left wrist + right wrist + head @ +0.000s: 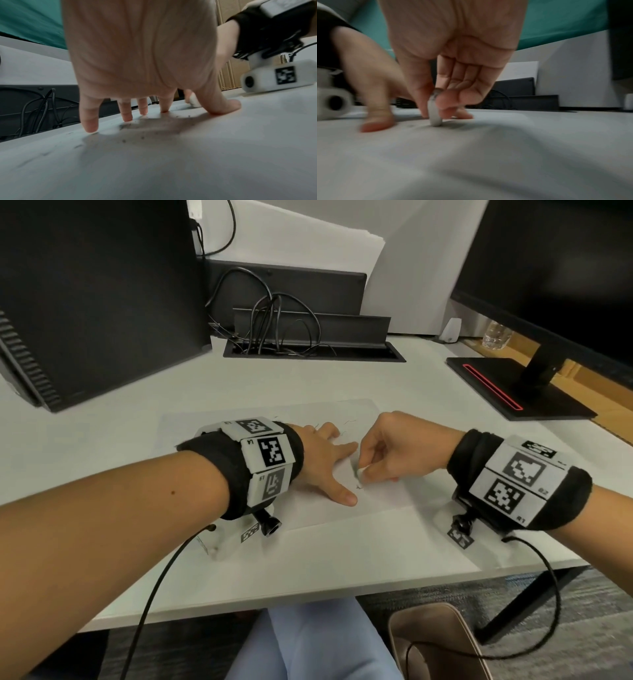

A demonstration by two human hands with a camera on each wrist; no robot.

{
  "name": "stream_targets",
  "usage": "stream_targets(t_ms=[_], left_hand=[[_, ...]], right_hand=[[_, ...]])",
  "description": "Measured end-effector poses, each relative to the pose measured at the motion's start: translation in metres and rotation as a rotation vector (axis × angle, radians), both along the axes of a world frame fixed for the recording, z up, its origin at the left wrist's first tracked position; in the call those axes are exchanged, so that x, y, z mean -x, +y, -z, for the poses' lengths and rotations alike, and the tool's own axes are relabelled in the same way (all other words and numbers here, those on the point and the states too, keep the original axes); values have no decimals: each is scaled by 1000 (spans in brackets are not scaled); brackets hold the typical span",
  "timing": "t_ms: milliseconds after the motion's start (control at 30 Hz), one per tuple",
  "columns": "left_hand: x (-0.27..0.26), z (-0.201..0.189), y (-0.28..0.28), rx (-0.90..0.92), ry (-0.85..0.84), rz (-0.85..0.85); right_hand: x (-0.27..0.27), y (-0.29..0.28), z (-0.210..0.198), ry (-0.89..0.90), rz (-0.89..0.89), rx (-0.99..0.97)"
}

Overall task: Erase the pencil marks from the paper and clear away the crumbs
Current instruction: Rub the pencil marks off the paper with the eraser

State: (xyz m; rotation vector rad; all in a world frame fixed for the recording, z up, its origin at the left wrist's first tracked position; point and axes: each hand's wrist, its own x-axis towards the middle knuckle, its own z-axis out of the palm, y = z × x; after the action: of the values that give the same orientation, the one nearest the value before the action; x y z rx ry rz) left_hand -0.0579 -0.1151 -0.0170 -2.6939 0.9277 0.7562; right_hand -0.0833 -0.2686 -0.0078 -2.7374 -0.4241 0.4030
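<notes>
A white sheet of paper (376, 494) lies flat on the white desk (308, 559). My left hand (325, 460) rests on it with straight, spread fingers (126, 113), pressing the sheet down. Just to its right, my right hand (380, 457) pinches a small white eraser (361, 473) between thumb and fingers, its lower end on the paper (539, 135); the eraser (434, 115) stands on edge in the right wrist view. Faint pencil marks (349, 423) show beyond the hands. Dark eraser crumbs (133, 139) are scattered under and near my left palm.
A black computer tower (92, 296) stands at the back left, a cable tray with black cables (284, 337) at the back centre, a monitor stand (520, 388) at the back right. The desk's front edge (274, 601) runs close to my lap.
</notes>
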Motion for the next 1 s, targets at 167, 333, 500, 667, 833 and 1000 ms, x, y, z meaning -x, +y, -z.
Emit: stream_targets(t_ms=[167,333,500,667,833,1000], left_hand=[[1,-1,-1,-3,-8,12],[1,-1,-2,-16,7,17],[2,-2,-3,-26,2,19],[1,-2,-3,-36,8,13],[1,-1,-3,-43,10,17],[1,-1,-3,-46,6,19]], right_hand=[[-6,-8,-3,-51,78,39],[1,-1,0,-1,13,15],[0,-1,-2,-41,42,60],[-2,-8,-4,-44,68,71],[6,-1,0,-7,14,54],[-2,-11,-4,-35,91,73]])
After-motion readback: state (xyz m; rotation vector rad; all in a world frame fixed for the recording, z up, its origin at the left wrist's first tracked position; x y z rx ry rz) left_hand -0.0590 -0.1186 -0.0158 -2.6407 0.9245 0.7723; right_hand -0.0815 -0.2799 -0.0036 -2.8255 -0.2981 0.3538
